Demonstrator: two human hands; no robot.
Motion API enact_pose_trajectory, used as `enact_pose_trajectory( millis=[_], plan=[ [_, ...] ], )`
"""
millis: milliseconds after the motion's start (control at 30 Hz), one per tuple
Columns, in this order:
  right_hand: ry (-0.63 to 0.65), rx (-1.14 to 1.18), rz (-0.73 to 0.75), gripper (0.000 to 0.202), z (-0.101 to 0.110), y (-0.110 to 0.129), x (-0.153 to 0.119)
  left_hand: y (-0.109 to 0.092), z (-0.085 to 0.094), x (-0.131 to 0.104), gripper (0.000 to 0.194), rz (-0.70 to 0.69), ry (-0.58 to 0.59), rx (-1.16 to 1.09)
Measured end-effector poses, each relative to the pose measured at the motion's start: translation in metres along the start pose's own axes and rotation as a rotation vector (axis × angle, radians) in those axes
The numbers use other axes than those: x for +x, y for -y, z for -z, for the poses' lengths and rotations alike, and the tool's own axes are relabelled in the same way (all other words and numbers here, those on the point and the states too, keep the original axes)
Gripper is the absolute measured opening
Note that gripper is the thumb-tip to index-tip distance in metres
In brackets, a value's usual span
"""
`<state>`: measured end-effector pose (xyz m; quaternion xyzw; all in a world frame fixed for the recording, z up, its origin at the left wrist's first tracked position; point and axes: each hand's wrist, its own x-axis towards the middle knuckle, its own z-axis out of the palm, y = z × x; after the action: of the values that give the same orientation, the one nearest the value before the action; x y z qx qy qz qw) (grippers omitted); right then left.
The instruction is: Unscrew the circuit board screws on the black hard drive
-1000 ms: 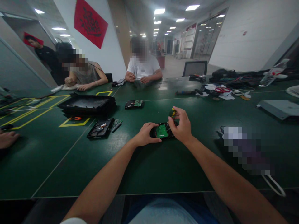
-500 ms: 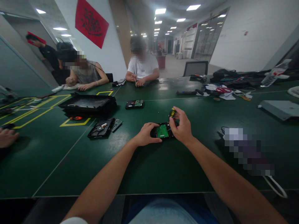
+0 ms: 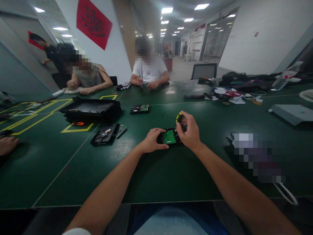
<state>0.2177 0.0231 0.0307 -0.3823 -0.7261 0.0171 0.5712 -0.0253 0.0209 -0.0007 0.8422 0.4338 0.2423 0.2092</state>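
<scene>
A hard drive with a green circuit board face up lies on the green table. My left hand grips its left end, thumb along the near edge and fingers over the far one. Over the right end, my right hand closes round a yellow and black screwdriver, held upright by its handle. The screwdriver's tip is hidden behind my fingers. Another hard drive lies beyond, to the left. Nearer on the left are an opened drive casing and a loose circuit board.
A black tray stands at the left beside yellow tape. Two people sit across the table; another person's hand rests at the left edge. A grey metal box, red scissors, cables and a plastic bottle are on the right.
The view has shifted slightly. My hands keep their hold on the hard drive and the screwdriver, whose handle tilts a little differently. The person opposite has moved a hand.
</scene>
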Motion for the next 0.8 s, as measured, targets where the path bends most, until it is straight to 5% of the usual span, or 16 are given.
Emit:
enact_pose_trajectory(
  millis=[800],
  plan=[
    [-0.006, -0.01, -0.011, 0.053, 0.0005, 0.0005, 0.0003, -0.0062, 0.004, -0.0023, 0.085, 0.005, 0.015, -0.011]
  ],
)
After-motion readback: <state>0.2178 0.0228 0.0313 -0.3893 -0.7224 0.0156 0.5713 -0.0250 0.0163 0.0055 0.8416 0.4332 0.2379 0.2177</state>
